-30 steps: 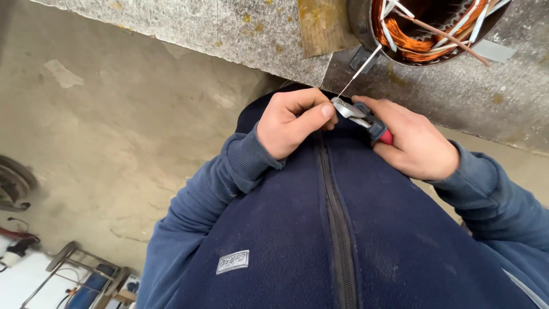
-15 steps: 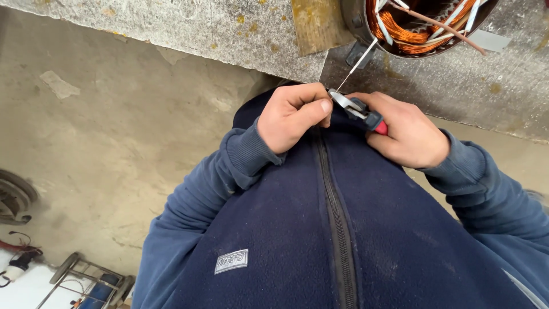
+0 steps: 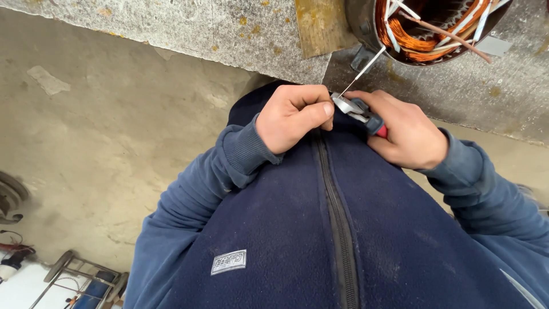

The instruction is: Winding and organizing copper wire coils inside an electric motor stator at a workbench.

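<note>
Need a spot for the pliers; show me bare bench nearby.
Bare bench lies left of the yellowed block. More lies right, below the motor. Crowded: the wire, pliers, left hand and right hand.

We cannot see the tips of the pliers, because the left hand curls over them. Most of the handles hide inside the right hand. We cannot tell where the thin white wire ends, or if the pliers bite it. The top edge cuts off the round motor with its copper coils. The cart in the bottom corner is cut off too.
</note>
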